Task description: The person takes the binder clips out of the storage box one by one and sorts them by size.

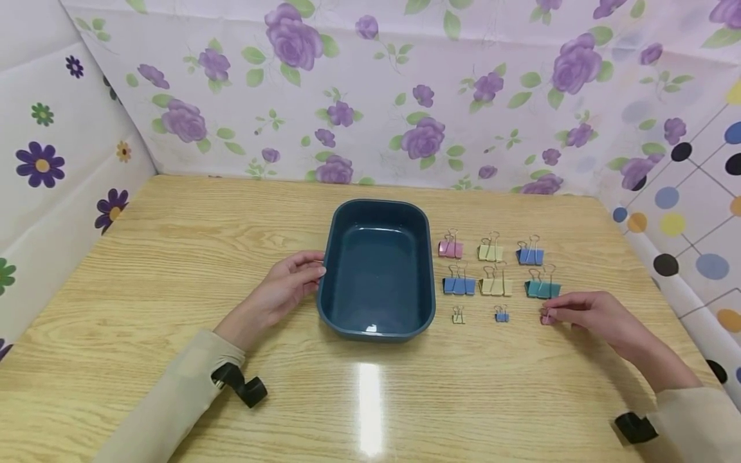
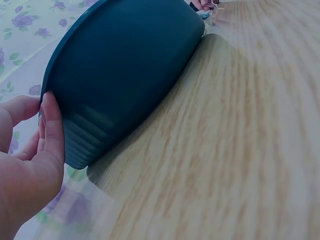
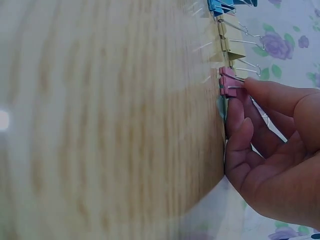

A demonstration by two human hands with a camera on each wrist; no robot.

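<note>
My right hand pinches a small pink binder clip at the right end of the nearest row of clips. In the right wrist view, thumb and finger meet at the wire handles of the pink clip. My left hand touches the left side of a dark teal rectangular bin, with its fingertips at the rim. In the left wrist view the fingers lie against the bin's outer wall. The bin's inside shows bare.
Binder clips stand in three rows right of the bin: a small blue clip, a small pale one, a teal one, a larger pink one and several blue and yellow ones. Flowered cloth hangs behind the wooden table.
</note>
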